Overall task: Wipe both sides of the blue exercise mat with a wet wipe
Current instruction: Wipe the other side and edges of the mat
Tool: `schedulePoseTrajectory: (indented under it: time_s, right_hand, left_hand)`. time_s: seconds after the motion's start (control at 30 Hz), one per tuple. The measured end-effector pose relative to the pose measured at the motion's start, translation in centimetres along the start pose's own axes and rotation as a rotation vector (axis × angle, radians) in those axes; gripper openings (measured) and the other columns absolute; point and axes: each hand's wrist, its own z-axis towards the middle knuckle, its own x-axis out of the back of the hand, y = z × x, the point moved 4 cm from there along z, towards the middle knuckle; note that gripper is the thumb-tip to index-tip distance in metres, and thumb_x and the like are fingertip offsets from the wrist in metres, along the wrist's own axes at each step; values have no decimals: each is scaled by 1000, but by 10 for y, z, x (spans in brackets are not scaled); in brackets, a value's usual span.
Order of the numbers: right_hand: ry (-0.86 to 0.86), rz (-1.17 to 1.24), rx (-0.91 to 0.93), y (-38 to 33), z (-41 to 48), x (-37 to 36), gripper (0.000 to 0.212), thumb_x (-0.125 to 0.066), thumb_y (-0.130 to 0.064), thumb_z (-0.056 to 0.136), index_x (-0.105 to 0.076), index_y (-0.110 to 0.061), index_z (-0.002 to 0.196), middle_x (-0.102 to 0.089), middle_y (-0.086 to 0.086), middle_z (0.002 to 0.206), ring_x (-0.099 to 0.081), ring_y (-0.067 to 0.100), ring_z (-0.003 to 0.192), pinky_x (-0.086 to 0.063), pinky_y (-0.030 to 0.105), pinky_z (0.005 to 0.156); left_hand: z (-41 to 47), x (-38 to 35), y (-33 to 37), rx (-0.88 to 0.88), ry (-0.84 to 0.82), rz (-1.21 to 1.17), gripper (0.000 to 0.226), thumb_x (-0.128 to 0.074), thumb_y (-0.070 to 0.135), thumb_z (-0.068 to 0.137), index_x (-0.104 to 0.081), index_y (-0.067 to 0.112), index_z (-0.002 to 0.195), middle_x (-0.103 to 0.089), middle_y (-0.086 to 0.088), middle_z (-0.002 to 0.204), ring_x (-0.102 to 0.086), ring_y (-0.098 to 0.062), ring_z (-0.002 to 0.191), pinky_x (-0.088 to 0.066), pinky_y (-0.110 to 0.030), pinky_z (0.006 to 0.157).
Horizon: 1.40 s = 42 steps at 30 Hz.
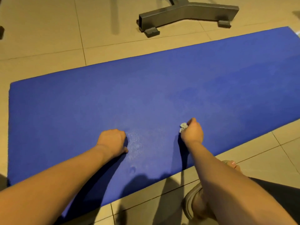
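Observation:
The blue exercise mat (146, 95) lies flat on the tiled floor, running from lower left to upper right. My right hand (192, 132) grips a crumpled whitish wet wipe (183, 126) and holds it against the mat near its front edge. To the left, my left hand (112, 141) rests on the mat as a fist, fingers curled under, holding nothing that I can see. A damp sheen shows on the mat between the two hands.
A grey metal equipment base (186, 13) stands on the beige tile floor (48, 38) just beyond the mat's far edge. My foot in a sandal (194, 203) is on the tiles at the mat's near edge, lower right.

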Motion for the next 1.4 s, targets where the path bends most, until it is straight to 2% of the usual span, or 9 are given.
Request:
schedulePoseTrajectory:
  time_s: [0.07, 0.17, 0.23, 0.33, 0.7, 0.83, 1.0, 1.1, 1.4]
  right_hand:
    - [14, 25, -21, -17, -11, -14, 14, -59, -13, 93, -57, -4, 105, -57, 19, 115, -59, 39, 91, -40, 37, 69]
    - [-39, 18, 93, -63, -58, -52, 17, -52, -17, 97, -60, -7, 108, -53, 15, 118, -61, 40, 90, -45, 38, 73]
    - [-60, -10, 251, -94, -95, -70, 24, -48, -26, 99, -61, -7, 106, -53, 15, 115, -61, 39, 88, -47, 40, 72]
    - [-69, -60, 463, -107, -118, -84, 22, -53, -30, 99, -62, -10, 99, -54, 13, 106, -59, 34, 85, -49, 40, 68]
    - [123, 70, 24, -31, 3, -17, 1, -58, -6, 93, -57, -7, 94, -65, 10, 104, -61, 32, 88, -41, 34, 69]
    - [22, 82, 197, -73, -56, -61, 11, -53, -12, 96, -64, -10, 94, -65, 10, 105, -64, 33, 90, -51, 40, 75]
    - [-237, -107, 555, -115, -106, -93, 15, -50, -17, 97, -59, -8, 103, -56, 13, 106, -58, 36, 91, -37, 39, 68]
    - [-216, -120, 635, -111, -94, -87, 15, -51, -15, 94, -61, -8, 104, -56, 12, 104, -57, 34, 92, -44, 40, 69]
    - [143, 14, -47, -35, 30, -22, 14, -64, -18, 94, -69, -9, 84, -66, 16, 102, -63, 35, 83, -56, 41, 71]
  left_hand:
    - [8, 14, -29, -29, 50, 31, 69, -72, 68, 78, -58, 22, 128, -58, -2, 120, -58, -24, 111, -52, -36, 85]
    - [21, 12, -64, 16, 13, 61, 123, -78, 76, 64, -19, 24, 158, -31, -10, 151, -38, -33, 135, -47, -46, 99]
    - [28, 3, -71, 45, -71, 22, 149, -81, 79, 54, 9, 26, 161, 0, -17, 164, -13, -43, 149, -43, -55, 107]
    - [39, -11, -63, 75, -117, -49, 164, -85, 77, 48, 25, 24, 157, 24, -22, 162, 12, -52, 150, -33, -66, 112]
    - [42, -14, -54, 86, -99, -90, 165, -92, 65, 49, 22, 15, 157, 23, -31, 159, 14, -57, 148, -25, -70, 114]
    - [44, -12, -54, 83, -94, -94, 166, -93, 65, 48, 21, 15, 158, 23, -31, 159, 14, -57, 148, -25, -70, 115]
    - [44, -15, -55, 85, -91, -84, 166, -91, 67, 48, 23, 17, 157, 24, -30, 159, 14, -56, 148, -27, -69, 114]
    - [47, -16, -56, 80, -85, -79, 166, -91, 68, 48, 23, 18, 157, 25, -29, 160, 14, -56, 148, -27, -68, 114]
    - [44, -13, -58, 57, -71, -7, 164, -85, 77, 48, 21, 18, 158, 19, -29, 161, 7, -57, 148, -35, -64, 112]
